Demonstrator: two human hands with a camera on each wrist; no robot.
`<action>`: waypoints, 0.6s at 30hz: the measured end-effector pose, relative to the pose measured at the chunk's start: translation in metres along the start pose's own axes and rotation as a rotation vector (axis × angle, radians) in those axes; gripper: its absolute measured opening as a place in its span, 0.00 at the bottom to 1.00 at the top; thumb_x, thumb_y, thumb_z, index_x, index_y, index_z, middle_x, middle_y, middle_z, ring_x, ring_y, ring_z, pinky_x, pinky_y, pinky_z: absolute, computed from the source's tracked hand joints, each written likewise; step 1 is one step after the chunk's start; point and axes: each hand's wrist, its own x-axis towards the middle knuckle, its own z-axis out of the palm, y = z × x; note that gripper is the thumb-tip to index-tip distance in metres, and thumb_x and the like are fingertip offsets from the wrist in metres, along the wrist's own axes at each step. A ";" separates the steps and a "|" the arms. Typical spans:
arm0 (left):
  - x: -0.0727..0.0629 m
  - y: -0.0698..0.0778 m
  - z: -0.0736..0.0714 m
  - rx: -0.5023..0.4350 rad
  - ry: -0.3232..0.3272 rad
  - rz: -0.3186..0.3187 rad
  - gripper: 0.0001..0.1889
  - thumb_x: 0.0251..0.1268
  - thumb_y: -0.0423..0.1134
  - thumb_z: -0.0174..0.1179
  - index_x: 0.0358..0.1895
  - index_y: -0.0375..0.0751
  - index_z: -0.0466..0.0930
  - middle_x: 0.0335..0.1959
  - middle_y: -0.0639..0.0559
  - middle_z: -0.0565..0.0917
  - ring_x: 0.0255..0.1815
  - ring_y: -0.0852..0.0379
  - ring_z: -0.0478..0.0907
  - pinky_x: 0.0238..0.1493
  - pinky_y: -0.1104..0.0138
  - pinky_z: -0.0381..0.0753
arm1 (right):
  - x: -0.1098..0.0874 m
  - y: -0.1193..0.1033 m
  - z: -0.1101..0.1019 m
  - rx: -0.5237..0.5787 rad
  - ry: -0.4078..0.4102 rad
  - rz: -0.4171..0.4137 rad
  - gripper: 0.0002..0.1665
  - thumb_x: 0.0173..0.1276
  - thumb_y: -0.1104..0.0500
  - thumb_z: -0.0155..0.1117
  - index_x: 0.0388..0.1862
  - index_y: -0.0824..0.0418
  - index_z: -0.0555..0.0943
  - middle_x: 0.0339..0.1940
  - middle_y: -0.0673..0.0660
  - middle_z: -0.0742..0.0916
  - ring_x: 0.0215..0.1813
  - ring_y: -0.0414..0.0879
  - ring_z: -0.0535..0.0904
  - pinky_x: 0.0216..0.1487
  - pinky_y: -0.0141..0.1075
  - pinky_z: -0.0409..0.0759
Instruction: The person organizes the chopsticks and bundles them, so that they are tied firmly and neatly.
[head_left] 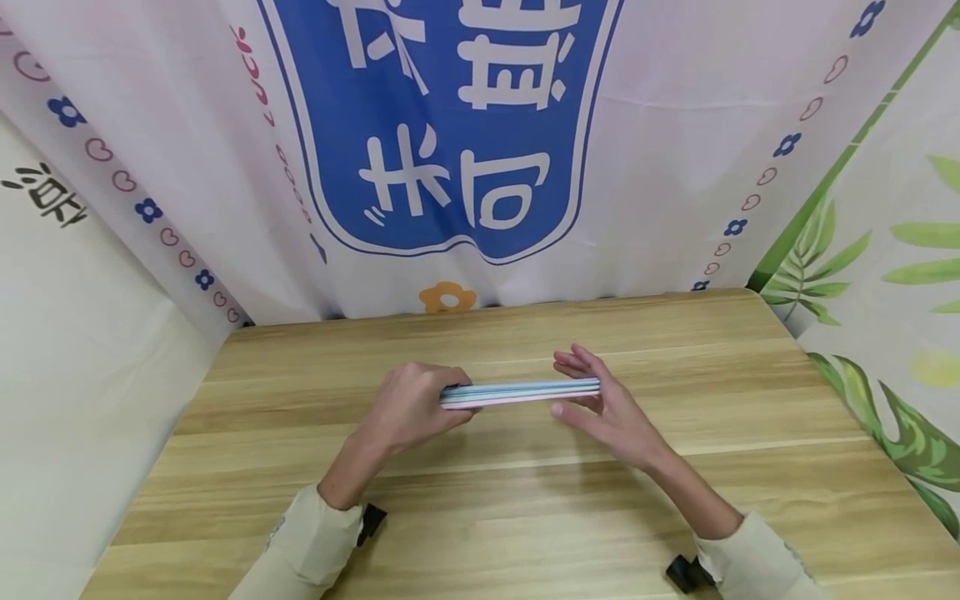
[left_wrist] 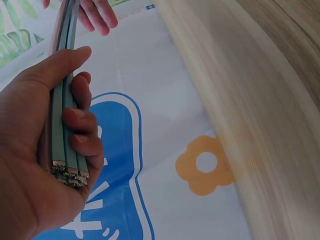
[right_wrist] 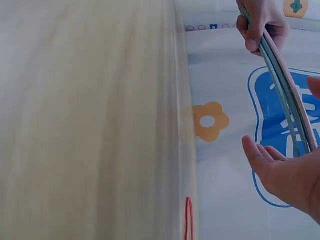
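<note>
A stack of thin notebooks, with blue, green and pink layers, is held edge-on above the wooden table. My left hand grips its left end. In the left wrist view, the thumb of the left hand lies on one side of the notebooks and the fingers curl round the other. My right hand is around the right end, thumb and fingers spread apart. The right wrist view shows the right hand opened beside the slightly bowed notebooks; whether its palm touches them, I cannot tell.
The wood-grain table extends beneath both hands. Behind it hangs a pale cloth with a blue lettered panel and an orange flower. A leaf-patterned cloth hangs at the right. Small black devices are at both sleeves.
</note>
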 end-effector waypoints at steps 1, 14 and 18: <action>0.000 0.000 0.000 0.002 -0.001 -0.001 0.09 0.56 0.41 0.82 0.35 0.46 0.92 0.29 0.58 0.90 0.23 0.70 0.75 0.28 0.73 0.78 | 0.000 0.000 0.001 0.008 -0.001 0.001 0.54 0.77 0.59 0.70 0.89 0.66 0.48 0.84 0.67 0.69 0.84 0.65 0.66 0.77 0.46 0.74; 0.001 -0.001 -0.007 -0.026 0.011 -0.014 0.08 0.56 0.40 0.82 0.35 0.47 0.92 0.28 0.59 0.90 0.22 0.70 0.74 0.28 0.73 0.77 | -0.002 -0.003 0.000 0.169 -0.018 0.008 0.59 0.77 0.62 0.68 0.91 0.57 0.39 0.88 0.65 0.61 0.87 0.66 0.60 0.74 0.34 0.76; 0.001 -0.002 -0.007 -0.029 0.002 -0.020 0.07 0.57 0.41 0.82 0.35 0.48 0.92 0.28 0.60 0.90 0.22 0.70 0.75 0.29 0.73 0.78 | -0.002 -0.003 0.001 0.219 -0.035 -0.003 0.58 0.77 0.63 0.66 0.91 0.58 0.39 0.89 0.66 0.60 0.87 0.66 0.58 0.74 0.34 0.76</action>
